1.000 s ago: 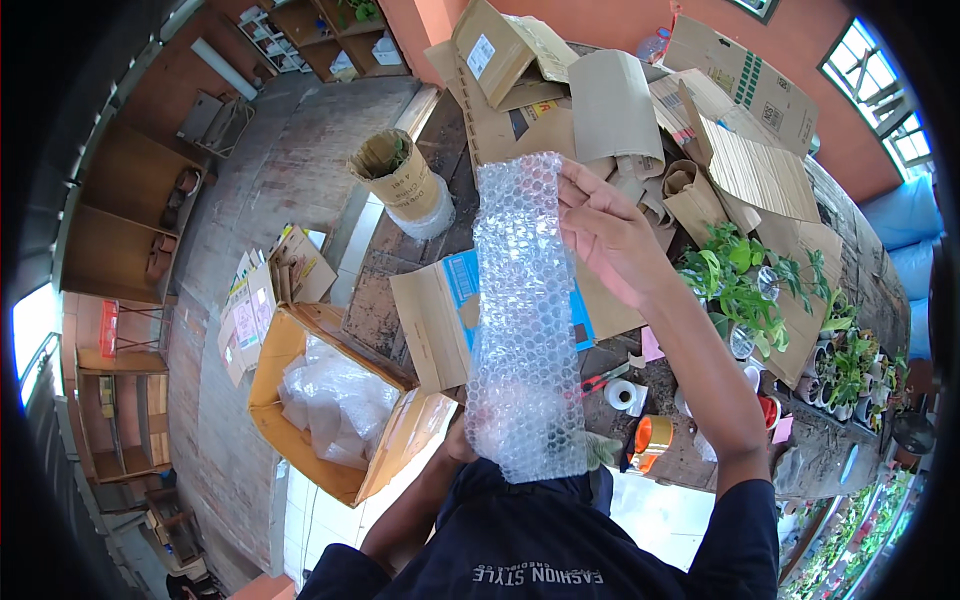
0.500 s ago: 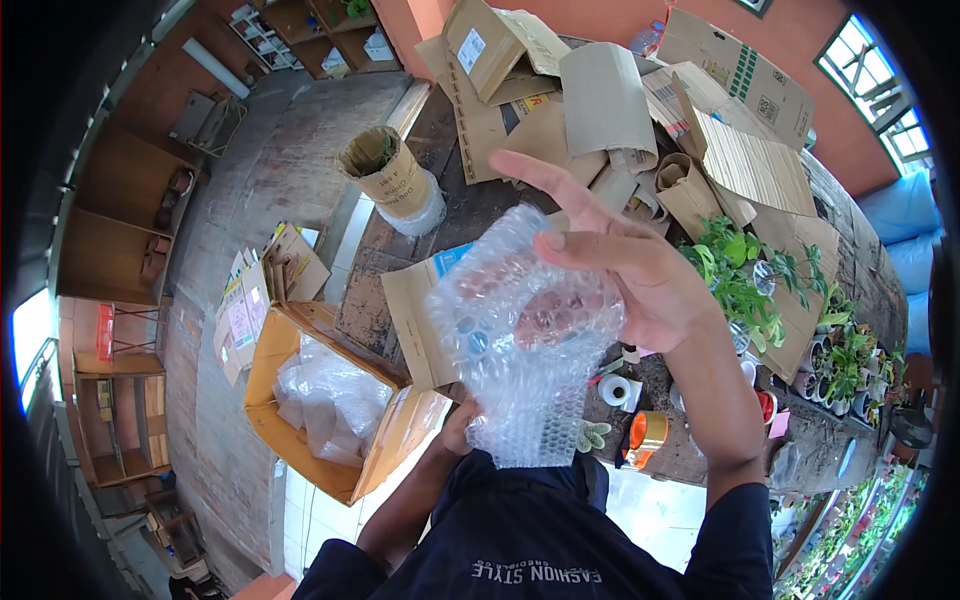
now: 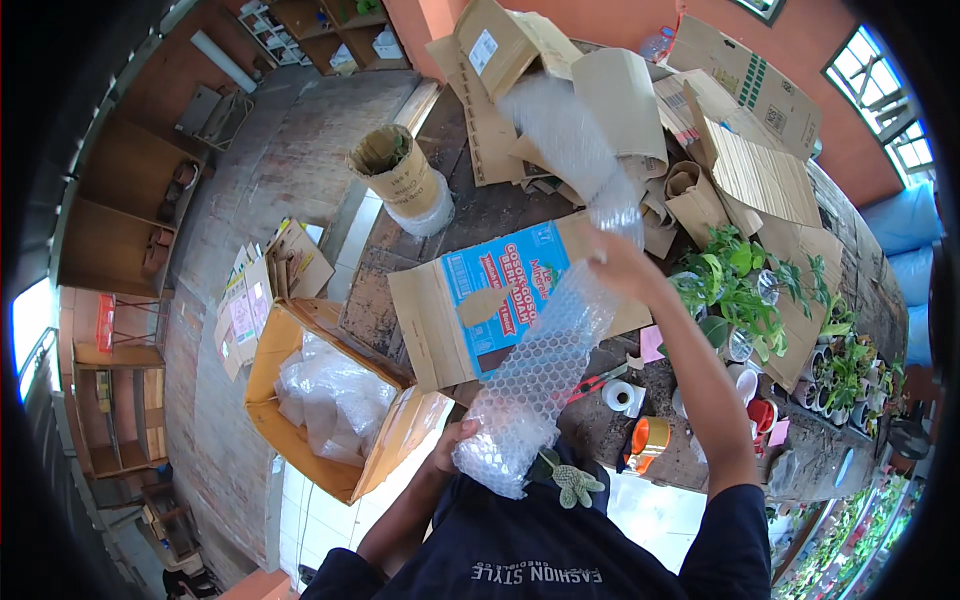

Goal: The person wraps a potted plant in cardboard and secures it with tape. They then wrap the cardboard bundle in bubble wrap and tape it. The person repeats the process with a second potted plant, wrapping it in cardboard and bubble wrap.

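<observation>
A long strip of clear bubble wrap (image 3: 535, 375) stretches from my lap to the far side of the table. Its near end forms a bundle that my left hand (image 3: 455, 445) grips at the side. At the bundle's lower right, a small green knobbly plant, like a cactus (image 3: 574, 486), sticks out; whether the wrap goes around its base is hidden. Farther up, my right hand (image 3: 622, 265) closes on the strip, slightly blurred. Past that hand, the strip's loose far end flares over the cardboard, smeared by motion. Beneath it lies a flattened blue-and-brown carton (image 3: 470, 300).
Left of me stands an open cardboard box (image 3: 270, 420) with plastic wrap inside. A cardboard-wrapped plant (image 3: 400, 185) stands beyond. Red-handled scissors (image 3: 600, 382), a white roll (image 3: 620, 397) and orange tape (image 3: 650, 437) lie right. Leafy potted plants (image 3: 740, 290) and cardboard scraps (image 3: 755, 165) line the table.
The bunched bubble wrap has opened into a long strip, its far end flung away from me. My right hand has gone from spread fingers to gripping the strip. The cactus-like plant shows more fully.
</observation>
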A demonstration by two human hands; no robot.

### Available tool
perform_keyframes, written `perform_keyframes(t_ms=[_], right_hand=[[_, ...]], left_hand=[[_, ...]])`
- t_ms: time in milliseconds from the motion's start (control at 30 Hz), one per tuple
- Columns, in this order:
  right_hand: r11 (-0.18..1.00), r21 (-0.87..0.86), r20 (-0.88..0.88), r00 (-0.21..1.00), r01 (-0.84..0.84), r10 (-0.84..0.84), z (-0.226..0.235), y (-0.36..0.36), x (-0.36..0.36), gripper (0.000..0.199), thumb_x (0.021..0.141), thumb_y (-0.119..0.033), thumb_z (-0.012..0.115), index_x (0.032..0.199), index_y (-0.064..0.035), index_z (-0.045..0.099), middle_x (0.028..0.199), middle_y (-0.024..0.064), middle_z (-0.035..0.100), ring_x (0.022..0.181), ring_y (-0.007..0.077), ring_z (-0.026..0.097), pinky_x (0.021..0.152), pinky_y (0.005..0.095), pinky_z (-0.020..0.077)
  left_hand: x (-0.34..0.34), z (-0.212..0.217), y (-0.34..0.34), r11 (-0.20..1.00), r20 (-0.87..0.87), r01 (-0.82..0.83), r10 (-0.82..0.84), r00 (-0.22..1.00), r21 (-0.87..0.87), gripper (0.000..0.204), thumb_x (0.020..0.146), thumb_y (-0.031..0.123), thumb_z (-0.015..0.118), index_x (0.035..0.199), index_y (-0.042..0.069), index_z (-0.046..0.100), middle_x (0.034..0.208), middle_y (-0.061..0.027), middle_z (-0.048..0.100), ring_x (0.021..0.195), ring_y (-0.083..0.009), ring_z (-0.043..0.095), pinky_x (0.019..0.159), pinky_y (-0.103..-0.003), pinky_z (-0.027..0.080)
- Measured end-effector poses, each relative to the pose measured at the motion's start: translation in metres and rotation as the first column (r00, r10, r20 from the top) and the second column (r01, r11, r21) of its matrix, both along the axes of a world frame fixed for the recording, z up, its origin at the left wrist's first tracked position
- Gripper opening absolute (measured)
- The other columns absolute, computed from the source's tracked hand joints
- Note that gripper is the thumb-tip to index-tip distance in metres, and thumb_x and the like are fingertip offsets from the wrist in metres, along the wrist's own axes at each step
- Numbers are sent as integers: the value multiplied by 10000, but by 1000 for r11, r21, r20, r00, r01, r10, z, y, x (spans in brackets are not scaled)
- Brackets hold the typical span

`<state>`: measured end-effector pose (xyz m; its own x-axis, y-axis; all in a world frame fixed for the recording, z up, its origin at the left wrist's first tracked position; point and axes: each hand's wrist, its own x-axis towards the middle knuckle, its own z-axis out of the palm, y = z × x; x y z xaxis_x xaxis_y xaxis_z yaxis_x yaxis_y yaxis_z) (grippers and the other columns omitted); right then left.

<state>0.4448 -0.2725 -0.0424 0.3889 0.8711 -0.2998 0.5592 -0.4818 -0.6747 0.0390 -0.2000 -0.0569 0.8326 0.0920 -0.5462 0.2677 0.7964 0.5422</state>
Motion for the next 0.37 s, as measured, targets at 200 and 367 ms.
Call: perform_keyframes(t_ms=[200, 367], right_hand=[[781, 454, -428, 664, -429, 613, 39, -24, -102, 917, 752, -96, 680, 1556, -78, 238, 1564, 160, 342, 1446, 282, 327, 1203, 418, 221], [804, 409, -565, 572, -432, 594, 38, -32, -139, 971, 726, -117, 699, 1569, -97, 218, 1576, 160, 318, 1469, 276, 278, 1205, 400, 213]], left_hand=[[-7, 7, 16, 992, 135, -124, 124, 983, -10, 757, 879, 484, 564, 1442, 10, 385, 1374, -172, 520, 1250, -283, 531, 1040, -401, 426], [8, 21, 24, 972, 287, -232, 232, 929, -35, 741, 908, 443, 533, 1484, 12, 354, 1421, -181, 495, 1275, -292, 519, 1095, -418, 384]])
